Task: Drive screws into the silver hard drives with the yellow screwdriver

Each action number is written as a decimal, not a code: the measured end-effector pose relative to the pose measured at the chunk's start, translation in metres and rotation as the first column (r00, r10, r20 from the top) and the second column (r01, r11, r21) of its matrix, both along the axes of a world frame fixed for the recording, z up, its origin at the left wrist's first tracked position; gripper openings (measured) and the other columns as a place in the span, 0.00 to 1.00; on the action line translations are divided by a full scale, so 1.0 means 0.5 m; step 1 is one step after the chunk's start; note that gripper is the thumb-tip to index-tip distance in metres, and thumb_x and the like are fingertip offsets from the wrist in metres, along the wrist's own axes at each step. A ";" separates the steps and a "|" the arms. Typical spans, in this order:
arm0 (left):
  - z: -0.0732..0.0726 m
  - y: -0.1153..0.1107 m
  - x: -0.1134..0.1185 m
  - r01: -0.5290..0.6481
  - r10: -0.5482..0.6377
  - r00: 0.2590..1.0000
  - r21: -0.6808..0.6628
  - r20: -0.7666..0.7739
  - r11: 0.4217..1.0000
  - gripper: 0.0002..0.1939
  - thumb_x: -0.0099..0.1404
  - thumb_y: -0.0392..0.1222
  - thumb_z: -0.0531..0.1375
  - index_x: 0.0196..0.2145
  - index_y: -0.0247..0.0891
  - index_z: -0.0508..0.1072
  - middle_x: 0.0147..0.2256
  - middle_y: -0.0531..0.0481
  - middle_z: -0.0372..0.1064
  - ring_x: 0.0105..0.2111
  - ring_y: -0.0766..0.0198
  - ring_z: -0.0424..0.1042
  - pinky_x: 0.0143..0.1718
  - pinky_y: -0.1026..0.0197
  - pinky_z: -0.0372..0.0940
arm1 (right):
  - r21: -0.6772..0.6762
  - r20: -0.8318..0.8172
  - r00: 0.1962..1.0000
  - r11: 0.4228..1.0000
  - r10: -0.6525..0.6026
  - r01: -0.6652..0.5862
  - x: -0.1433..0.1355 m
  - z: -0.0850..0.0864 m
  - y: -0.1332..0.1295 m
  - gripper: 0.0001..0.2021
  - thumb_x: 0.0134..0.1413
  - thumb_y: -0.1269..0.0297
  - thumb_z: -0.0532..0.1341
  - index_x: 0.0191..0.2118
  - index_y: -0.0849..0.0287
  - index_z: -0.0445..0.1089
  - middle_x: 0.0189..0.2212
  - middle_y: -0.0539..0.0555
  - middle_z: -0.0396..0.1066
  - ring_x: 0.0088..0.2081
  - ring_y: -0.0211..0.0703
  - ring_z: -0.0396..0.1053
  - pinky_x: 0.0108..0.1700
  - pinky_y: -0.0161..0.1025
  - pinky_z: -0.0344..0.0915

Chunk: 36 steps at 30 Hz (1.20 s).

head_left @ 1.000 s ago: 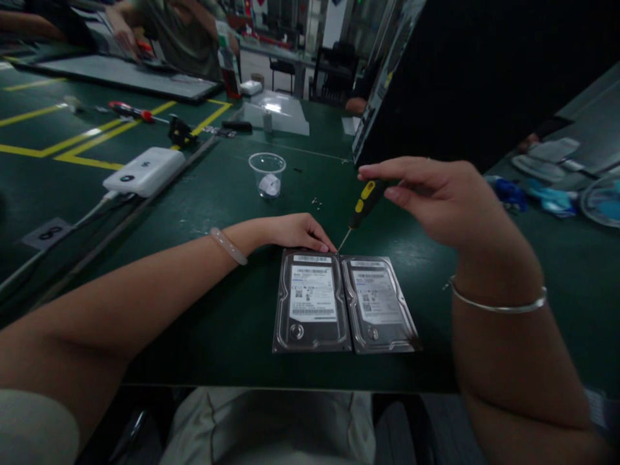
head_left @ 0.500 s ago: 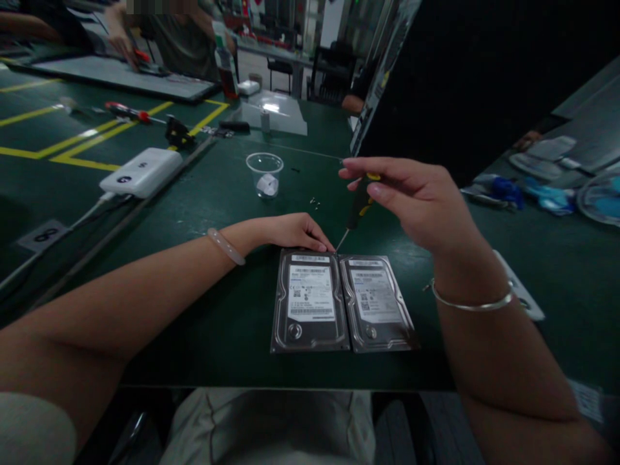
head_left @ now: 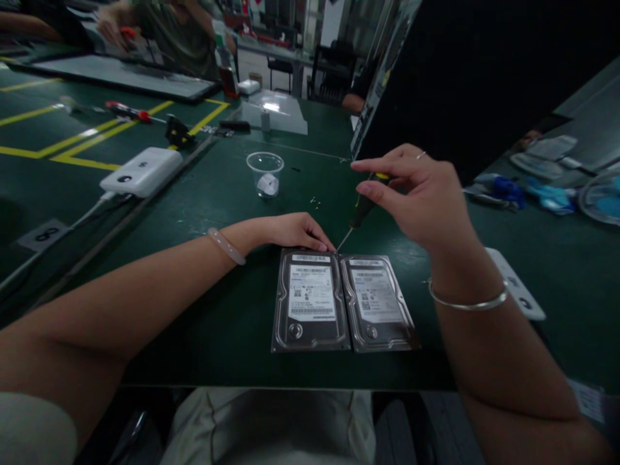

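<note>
Cup (head_left: 265,169) of clear plastic, crumpled paper inside, stands on the table (head_left: 213,349), beyond the left hard drive (head_left: 312,294) and leftward of it. The left hand (head_left: 300,231) touches that drive's far edge, fingers bunched toward its far right corner; whether its grip pinches anything cannot be told. Tiny metal pieces (head_left: 312,201) lie beyond the drive. A screwdriver (head_left: 362,210) slants down to that corner. Just beside the drive's right side lies the right hard drive (head_left: 378,297); beyond, the right hand (head_left: 421,194) has its grip clamped on the screwdriver handle.
</note>
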State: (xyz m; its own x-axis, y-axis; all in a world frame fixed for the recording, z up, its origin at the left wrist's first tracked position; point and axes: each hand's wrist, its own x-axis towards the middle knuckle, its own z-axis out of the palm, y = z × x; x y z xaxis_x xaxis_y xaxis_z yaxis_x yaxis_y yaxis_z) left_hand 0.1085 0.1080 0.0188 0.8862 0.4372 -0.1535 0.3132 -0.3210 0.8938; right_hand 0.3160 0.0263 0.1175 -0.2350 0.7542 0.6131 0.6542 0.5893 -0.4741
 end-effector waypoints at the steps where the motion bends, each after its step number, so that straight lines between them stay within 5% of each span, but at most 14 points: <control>1: 0.000 0.000 0.000 -0.001 0.001 1.000 0.003 -0.002 1.000 0.13 0.64 0.43 0.65 0.46 0.44 0.82 0.43 0.51 0.80 0.40 0.65 0.77 0.47 0.64 0.66 | -0.039 -0.027 0.999 0.999 0.030 -0.031 0.003 0.002 -0.001 0.15 0.52 0.63 0.70 0.47 0.48 0.80 0.42 0.52 0.78 0.41 0.45 0.75 0.44 0.46 0.75; 7: 0.000 -0.001 0.000 -0.007 0.007 1.000 0.011 -0.013 1.000 0.13 0.64 0.42 0.64 0.46 0.43 0.82 0.43 0.51 0.80 0.40 0.65 0.76 0.48 0.63 0.65 | -0.206 -0.089 0.983 0.963 0.161 -0.176 0.019 0.018 -0.007 0.19 0.53 0.75 0.65 0.46 0.46 0.80 0.45 0.46 0.80 0.49 0.47 0.77 0.56 0.51 0.74; 13: -0.002 0.000 -0.001 -0.003 0.003 1.000 -0.007 -0.003 1.000 0.13 0.65 0.43 0.64 0.46 0.42 0.81 0.43 0.51 0.80 0.41 0.65 0.77 0.47 0.64 0.66 | -0.242 -0.076 0.980 0.950 0.186 -0.199 0.019 0.021 -0.011 0.17 0.58 0.71 0.62 0.51 0.47 0.78 0.48 0.46 0.80 0.50 0.48 0.77 0.56 0.53 0.74; 17: -0.002 0.001 -0.001 0.003 -0.003 1.000 0.011 0.004 1.000 0.12 0.65 0.42 0.64 0.46 0.43 0.81 0.43 0.51 0.80 0.41 0.66 0.77 0.47 0.64 0.66 | -0.206 -0.022 0.980 0.958 0.200 -0.200 0.020 0.021 -0.010 0.16 0.63 0.66 0.59 0.53 0.44 0.76 0.53 0.44 0.77 0.55 0.47 0.75 0.61 0.52 0.70; 24: -0.005 0.003 -0.003 0.002 -0.002 1.000 0.008 0.011 1.000 0.13 0.62 0.44 0.65 0.45 0.44 0.82 0.43 0.52 0.81 0.39 0.66 0.77 0.43 0.64 0.66 | -0.214 -0.047 0.978 0.954 0.205 -0.211 0.016 0.022 -0.012 0.23 0.56 0.77 0.58 0.52 0.46 0.77 0.52 0.43 0.78 0.55 0.45 0.74 0.63 0.52 0.68; 31: -0.001 0.000 -0.001 -0.005 0.005 1.000 0.003 0.019 1.000 0.13 0.62 0.44 0.65 0.45 0.44 0.82 0.43 0.51 0.81 0.39 0.66 0.77 0.45 0.65 0.66 | -0.117 -0.079 0.985 0.980 0.152 -0.161 0.000 0.001 -0.005 0.11 0.53 0.63 0.69 0.43 0.51 0.79 0.45 0.49 0.80 0.47 0.47 0.77 0.52 0.48 0.75; 36: -0.002 0.000 0.000 -0.005 0.006 1.000 -0.005 0.019 1.000 0.13 0.62 0.44 0.65 0.45 0.43 0.82 0.42 0.51 0.81 0.39 0.65 0.77 0.45 0.64 0.66 | -0.036 0.028 0.993 0.993 0.114 -0.113 0.010 -0.007 0.001 0.07 0.60 0.65 0.62 0.42 0.50 0.76 0.49 0.49 0.79 0.52 0.47 0.75 0.56 0.50 0.71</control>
